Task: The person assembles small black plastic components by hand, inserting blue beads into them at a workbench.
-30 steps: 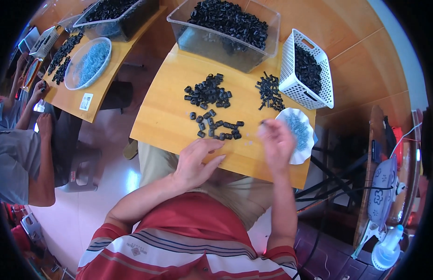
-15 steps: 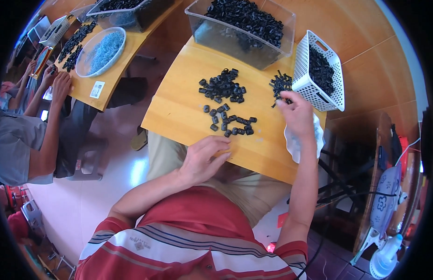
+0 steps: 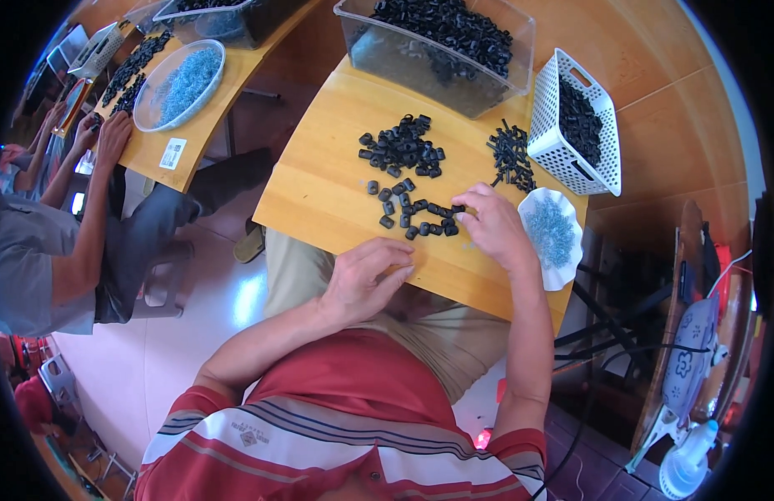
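Note:
My right hand point(image 3: 494, 224) is over the right part of the table, thumb and index finger pinched at a small black plastic piece point(image 3: 459, 209) at the end of a loose cluster of black barrel-shaped pieces point(image 3: 406, 199). Whether a thinner part is also between the fingertips is hidden. My left hand point(image 3: 369, 274) rests at the table's near edge, below the cluster, with fingers loosely bent, thumb apart, and nothing visible in it. Behind the cluster lies a bigger heap of similar black pieces point(image 3: 401, 149). Thin black pin-like pieces point(image 3: 512, 154) lie beyond my right hand.
A scalloped white dish point(image 3: 571, 250) of bluish, spring-like bits sits at the table's right edge. Behind are a white perforated basket point(image 3: 608, 159) and a clear bin point(image 3: 387, 67), both holding black parts. A co-worker's hand point(image 3: 113, 138) is at another table on the left.
My right hand has moved from the pin-like pieces toward me and left, to the cluster's right end, uncovering the white dish. My left hand has stayed about where it was.

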A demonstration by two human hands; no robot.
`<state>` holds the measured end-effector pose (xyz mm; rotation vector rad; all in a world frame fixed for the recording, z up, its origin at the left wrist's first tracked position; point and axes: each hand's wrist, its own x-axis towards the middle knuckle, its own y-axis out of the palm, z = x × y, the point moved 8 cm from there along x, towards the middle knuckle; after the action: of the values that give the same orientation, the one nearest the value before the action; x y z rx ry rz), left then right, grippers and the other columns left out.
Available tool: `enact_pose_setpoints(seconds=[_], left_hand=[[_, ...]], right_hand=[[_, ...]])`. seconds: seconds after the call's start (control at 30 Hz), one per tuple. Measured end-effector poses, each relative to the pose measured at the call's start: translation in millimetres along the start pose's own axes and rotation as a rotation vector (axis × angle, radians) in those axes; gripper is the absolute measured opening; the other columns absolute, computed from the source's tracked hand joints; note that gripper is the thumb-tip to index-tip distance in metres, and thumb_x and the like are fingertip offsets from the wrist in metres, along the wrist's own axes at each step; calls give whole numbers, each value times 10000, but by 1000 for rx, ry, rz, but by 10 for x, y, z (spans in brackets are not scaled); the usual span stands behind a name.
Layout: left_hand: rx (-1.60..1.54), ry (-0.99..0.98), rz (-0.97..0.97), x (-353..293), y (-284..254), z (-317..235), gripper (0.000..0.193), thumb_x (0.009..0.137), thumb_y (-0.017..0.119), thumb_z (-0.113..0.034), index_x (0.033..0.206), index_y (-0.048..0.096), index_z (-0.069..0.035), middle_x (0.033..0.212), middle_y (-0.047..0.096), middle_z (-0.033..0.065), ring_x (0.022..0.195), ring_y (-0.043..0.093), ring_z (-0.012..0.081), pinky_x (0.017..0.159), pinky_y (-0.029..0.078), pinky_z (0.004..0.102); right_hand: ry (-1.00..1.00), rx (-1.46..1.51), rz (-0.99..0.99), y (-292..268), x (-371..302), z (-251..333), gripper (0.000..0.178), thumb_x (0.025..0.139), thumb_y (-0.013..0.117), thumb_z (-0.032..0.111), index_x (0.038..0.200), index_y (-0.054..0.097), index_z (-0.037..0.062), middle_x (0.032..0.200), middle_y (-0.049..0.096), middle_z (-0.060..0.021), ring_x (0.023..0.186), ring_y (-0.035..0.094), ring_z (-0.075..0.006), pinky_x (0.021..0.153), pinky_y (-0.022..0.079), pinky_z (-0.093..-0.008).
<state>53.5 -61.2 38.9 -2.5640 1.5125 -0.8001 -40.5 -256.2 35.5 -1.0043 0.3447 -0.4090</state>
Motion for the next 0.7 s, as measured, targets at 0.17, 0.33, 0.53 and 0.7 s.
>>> enact_pose_setpoints(seconds=[0.17, 0.33, 0.53, 0.7], left_hand=[[-37, 18, -65, 13, 4, 0, 145, 825, 733, -7, 950, 661, 5, 958, 693, 135, 789, 702, 230, 630, 566, 305], [-151, -185, -55, 104, 80, 78, 220, 842, 723, 9, 1051, 655, 12, 956, 678, 110, 818, 671, 168, 711, 553, 276], [-317, -134, -48, 250, 181, 18, 214, 849, 713, 34, 1060, 679, 23, 997, 673, 132, 826, 684, 170, 704, 565, 275], [-407, -148, -45, 205, 266, 22, 148, 850, 703, 55, 996, 702, 29, 1070, 666, 154, 884, 693, 190, 724, 583, 263]], right_hand=[[-76, 1, -145, -13, -83, 52, 249, 855, 615, 19, 1101, 656, 9, 1009, 625, -133, 857, 634, -311, 770, 502, -362], [-7, 315, -135, -3, -349, 199, 213, 915, 576, 4, 1117, 632, -32, 977, 623, -94, 789, 649, -192, 709, 517, -306], [81, 1070, -71, 273, -601, 349, 177, 929, 661, 42, 1077, 678, -53, 993, 683, -53, 863, 651, -96, 757, 530, -239], [30, 1100, -196, 305, -678, 296, 185, 936, 652, 40, 1094, 685, -49, 1001, 699, -67, 867, 665, -114, 768, 539, -244]])
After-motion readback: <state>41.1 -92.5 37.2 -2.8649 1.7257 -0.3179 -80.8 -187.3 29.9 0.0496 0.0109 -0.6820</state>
